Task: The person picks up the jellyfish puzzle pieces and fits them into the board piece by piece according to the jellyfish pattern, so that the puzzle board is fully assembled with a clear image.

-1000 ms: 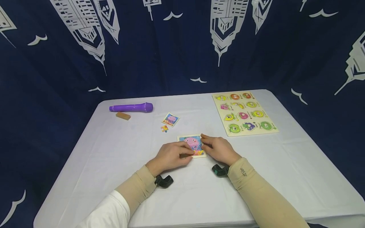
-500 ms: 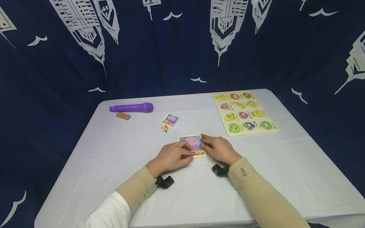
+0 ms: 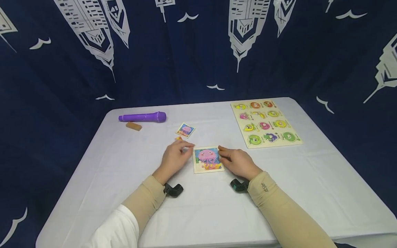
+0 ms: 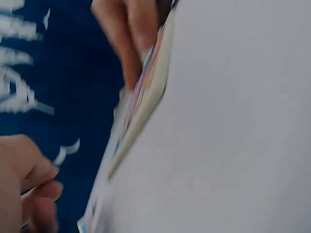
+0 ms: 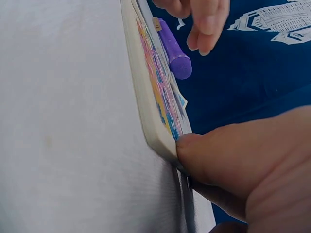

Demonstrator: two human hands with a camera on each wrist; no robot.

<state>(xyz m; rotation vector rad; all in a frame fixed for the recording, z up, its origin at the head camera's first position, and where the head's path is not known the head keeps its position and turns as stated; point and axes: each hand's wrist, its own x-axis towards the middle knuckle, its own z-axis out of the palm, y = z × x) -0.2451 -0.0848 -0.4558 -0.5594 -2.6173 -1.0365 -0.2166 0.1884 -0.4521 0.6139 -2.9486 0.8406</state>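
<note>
A small jigsaw puzzle (image 3: 207,156) with a pink jellyfish picture lies flat on the white table, a bare pale patch at its lower left corner. My right hand (image 3: 238,163) grips its right edge; in the right wrist view the thumb (image 5: 194,148) presses on the frame's corner. Just left of the puzzle is my left hand (image 3: 176,157), over the table, fingers loosely bent and nothing seen between them. Beyond its fingers lies a loose orange and yellow puzzle piece (image 3: 179,138), partly hidden by the hand. A small jellyfish picture card (image 3: 185,130) lies behind that piece.
At the back left a purple toy microphone (image 3: 142,117) lies behind a small brown block (image 3: 134,126). A fruit puzzle board (image 3: 266,124) lies at the back right. Behind the white table (image 3: 310,193) hangs a dark blue curtain (image 3: 173,58) with white prints.
My left hand has moved off the puzzle, left and away from me toward the loose piece, uncovering the puzzle's lower left corner. My right hand stays at the right edge.
</note>
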